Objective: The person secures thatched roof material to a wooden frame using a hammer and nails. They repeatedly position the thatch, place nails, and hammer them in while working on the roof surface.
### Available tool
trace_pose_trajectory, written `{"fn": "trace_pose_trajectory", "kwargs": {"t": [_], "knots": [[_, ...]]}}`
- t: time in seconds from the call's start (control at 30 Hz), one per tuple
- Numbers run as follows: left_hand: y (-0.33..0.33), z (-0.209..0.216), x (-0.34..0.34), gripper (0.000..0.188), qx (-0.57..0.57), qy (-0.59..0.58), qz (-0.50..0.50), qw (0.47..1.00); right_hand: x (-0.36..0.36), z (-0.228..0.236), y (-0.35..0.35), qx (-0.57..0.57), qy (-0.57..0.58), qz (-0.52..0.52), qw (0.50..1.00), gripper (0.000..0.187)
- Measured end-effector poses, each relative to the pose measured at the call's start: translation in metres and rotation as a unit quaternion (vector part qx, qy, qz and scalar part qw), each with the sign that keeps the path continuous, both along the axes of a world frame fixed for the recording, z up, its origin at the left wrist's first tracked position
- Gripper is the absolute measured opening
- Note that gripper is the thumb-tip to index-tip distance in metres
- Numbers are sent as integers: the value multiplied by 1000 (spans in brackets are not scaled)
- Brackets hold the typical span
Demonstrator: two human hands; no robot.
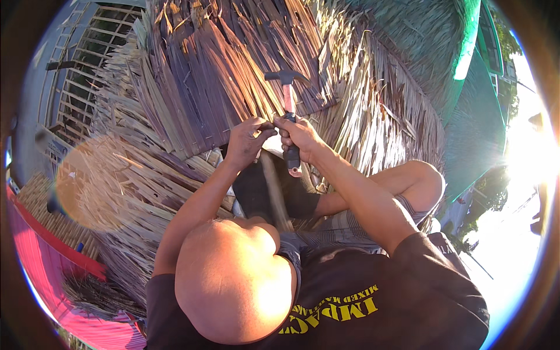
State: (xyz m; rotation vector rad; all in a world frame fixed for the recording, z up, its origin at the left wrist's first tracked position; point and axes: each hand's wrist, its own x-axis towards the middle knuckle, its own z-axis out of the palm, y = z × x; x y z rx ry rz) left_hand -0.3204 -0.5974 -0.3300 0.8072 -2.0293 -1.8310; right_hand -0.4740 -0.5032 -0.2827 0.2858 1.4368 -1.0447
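My right hand is closed around the dark grip of a claw hammer, whose black head points away from me above the thatch. Fingers of my left hand are pinched together just left of the hammer handle, close to my right thumb and forefinger. Whatever they pinch is too small to make out. Both hands are at the near edge of a brown panel of dried leaf thatch. Below them a pale, narrow strip, somewhat blurred, runs toward my lap.
Paler thatch slopes around me on the left, with more on the right. A slatted frame stands far left, above a pink sheet roof with a red edge. Green netting hangs at the right, beside strong sunlight.
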Motion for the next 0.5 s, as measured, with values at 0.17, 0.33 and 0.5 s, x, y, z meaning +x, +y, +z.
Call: {"fn": "trace_pose_trajectory", "kwargs": {"t": [0.17, 0.33, 0.5], "knots": [[-5, -5, -33, 22, 234, -1, 79, 969, -2, -2, -7, -3, -24, -138, 990, 22], [-11, -28, -35, 10, 295, 75, 113, 946, 11, -10, 9, 1, 80, -77, 994, 24], [-14, -54, -25, 21, -16, 34, -80, 996, 28, 10, 48, 101, 424, 250, 865, 36]]}}
